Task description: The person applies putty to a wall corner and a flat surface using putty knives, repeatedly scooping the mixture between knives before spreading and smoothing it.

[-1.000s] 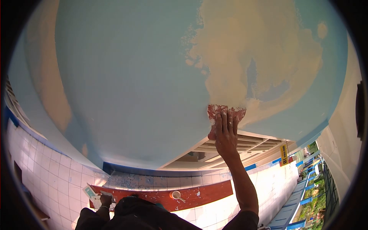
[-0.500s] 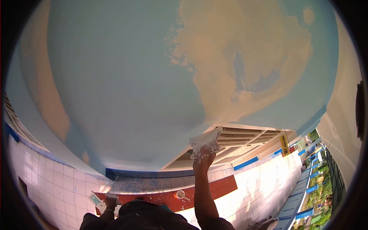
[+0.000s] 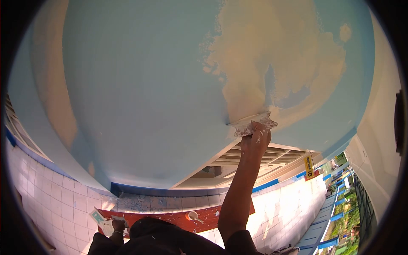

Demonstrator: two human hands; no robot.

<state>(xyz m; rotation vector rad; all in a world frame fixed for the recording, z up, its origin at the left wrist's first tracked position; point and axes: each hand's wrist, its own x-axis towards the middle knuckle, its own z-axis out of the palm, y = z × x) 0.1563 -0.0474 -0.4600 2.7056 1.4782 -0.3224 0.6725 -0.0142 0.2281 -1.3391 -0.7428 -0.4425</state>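
My right hand (image 3: 257, 138) is raised at the wall and closed around a wide putty-smeared scraper (image 3: 243, 126). The scraper's long edge meets the lower end of a beige putty patch (image 3: 250, 85) on the pale blue wall (image 3: 148, 106). White smears mark the fingers. Low at the left, my left hand (image 3: 119, 224) is closed on a flat whitish piece (image 3: 107, 227), small and partly hidden, whose kind I cannot make out.
Below stands a red bench (image 3: 168, 219) bearing an orange-and-white tub (image 3: 192, 216) with a light-handled tool. Louvred openings (image 3: 250, 157) lie under the patch, near a yellow sign (image 3: 309, 167). Flakes litter the tiled floor (image 3: 148, 202) along the blue wall base.
My right hand and the scraper have moved up and to the right, from beside the louvres onto the putty patch. The view has shifted slightly; my left hand stays low.
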